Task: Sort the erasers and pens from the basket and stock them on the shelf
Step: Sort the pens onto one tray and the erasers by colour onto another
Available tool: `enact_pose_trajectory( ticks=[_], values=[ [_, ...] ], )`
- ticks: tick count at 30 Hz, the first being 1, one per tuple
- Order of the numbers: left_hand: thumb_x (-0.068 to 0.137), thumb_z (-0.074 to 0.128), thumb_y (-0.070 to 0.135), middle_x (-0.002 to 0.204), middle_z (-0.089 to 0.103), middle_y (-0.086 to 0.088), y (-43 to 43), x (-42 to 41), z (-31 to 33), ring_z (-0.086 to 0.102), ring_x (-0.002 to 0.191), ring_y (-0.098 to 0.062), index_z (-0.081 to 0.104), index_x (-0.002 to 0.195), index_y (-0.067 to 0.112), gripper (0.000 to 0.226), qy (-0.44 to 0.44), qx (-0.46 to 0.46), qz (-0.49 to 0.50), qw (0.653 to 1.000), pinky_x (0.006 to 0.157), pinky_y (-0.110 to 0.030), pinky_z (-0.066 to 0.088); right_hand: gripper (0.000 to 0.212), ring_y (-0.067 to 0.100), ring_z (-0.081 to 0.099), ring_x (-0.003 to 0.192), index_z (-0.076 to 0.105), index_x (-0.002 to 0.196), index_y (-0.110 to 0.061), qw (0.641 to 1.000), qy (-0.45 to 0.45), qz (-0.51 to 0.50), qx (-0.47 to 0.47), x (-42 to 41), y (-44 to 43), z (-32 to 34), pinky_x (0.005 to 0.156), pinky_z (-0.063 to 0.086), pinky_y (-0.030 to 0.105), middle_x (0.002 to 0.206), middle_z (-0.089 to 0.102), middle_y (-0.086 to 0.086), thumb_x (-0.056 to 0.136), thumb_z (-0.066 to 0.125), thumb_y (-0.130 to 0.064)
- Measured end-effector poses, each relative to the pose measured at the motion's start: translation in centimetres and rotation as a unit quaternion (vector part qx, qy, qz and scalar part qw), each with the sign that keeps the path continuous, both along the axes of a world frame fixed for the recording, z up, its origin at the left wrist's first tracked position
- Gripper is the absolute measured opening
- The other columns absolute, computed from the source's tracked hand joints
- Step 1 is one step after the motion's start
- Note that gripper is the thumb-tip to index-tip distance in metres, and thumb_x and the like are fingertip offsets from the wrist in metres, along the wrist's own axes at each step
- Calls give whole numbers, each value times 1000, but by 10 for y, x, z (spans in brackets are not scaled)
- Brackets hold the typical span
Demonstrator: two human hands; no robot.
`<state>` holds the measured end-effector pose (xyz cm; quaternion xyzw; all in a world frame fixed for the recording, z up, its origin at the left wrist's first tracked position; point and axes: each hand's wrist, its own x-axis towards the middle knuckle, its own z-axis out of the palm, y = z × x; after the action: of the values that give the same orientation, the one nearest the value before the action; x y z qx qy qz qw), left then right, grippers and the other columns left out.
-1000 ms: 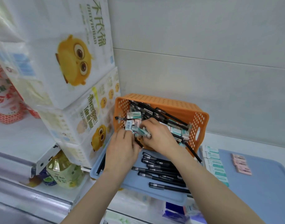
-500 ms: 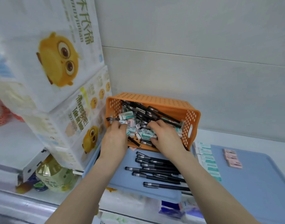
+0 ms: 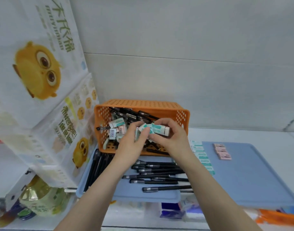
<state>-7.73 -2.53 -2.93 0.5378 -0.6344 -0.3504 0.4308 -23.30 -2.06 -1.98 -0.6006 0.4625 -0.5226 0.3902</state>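
Note:
An orange perforated basket sits tipped on the shelf, holding black pens and small wrapped erasers. Both hands are over its mouth. My right hand grips a bunch of green-and-white erasers. My left hand pinches the same bunch from the left. In front of the basket, black pens lie in rows on a blue tray. Green erasers lie in a column beside it, and pink erasers rest on a second blue tray.
Large tissue packs with a yellow owl print are stacked at the left, against the basket. A yellow-green bottle stands below them. An orange object shows at the lower right. A white wall closes the back of the shelf.
Both hands rose from digging among the basket's contents and now hold a bunch of green-and-white erasers together above it. The camera shifted slightly.

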Motion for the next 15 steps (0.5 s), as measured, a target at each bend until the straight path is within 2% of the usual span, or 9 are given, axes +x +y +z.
enact_pose_trajectory(
  ticks=[2,4,6,8,10,11,13,15],
  values=[
    [94,53,43,98,64,9,2,-8,1,60,89,-6,58,109,26,23,7,-17,-8,1000,72,-25,47,27,16,68,90,68,109,-18,999,-24,18,18,-4,12,-2,79,57,29,102,71,1,85,74,-9],
    [93,56,40,88,64,4,5,-14,-2,60,78,-7,58,99,23,18,19,-33,-12,999,66,-26,45,24,20,68,90,67,114,-16,999,-47,2,17,-11,24,-6,81,57,31,104,72,5,92,64,-8],
    [94,56,40,82,63,6,10,-20,-6,57,69,-5,56,99,24,17,31,-34,-31,998,63,-26,44,23,22,69,83,64,114,-18,996,-73,-59,5,-22,37,-7,76,58,31,101,73,7,93,63,-9],
    [95,54,42,80,61,7,15,-26,-8,56,65,-8,53,103,26,18,36,-33,-46,998,61,-31,45,26,21,70,77,57,109,-20,986,-87,-140,7,-41,50,-6,69,57,30,94,74,5,88,70,-12],
    [96,50,44,84,60,7,21,-32,-8,58,68,-14,49,110,29,20,34,-27,-49,998,63,-35,49,26,13,62,69,56,103,-18,974,-47,-221,-1,-70,61,-5,63,50,26,83,69,0,84,74,-15],
    [97,48,43,86,60,6,24,-36,-6,60,70,-17,47,114,30,21,24,-25,-46,998,64,-33,50,20,12,57,66,59,99,-18,969,-7,-246,-3,-87,65,-6,62,47,27,79,65,1,85,73,-17],
    [99,45,38,89,61,3,28,-42,-1,64,67,-15,43,119,29,22,25,-15,-47,998,64,-26,51,11,13,52,63,63,95,-25,964,69,-258,12,-116,68,-7,61,43,29,73,61,2,88,67,-18],
    [100,45,34,94,63,-1,29,-46,1,67,67,-12,42,121,26,23,63,-3,-57,996,72,-35,56,18,12,53,60,61,96,-30,961,118,-248,36,-135,69,-8,61,42,29,71,62,-3,86,68,-18]
  ],
)
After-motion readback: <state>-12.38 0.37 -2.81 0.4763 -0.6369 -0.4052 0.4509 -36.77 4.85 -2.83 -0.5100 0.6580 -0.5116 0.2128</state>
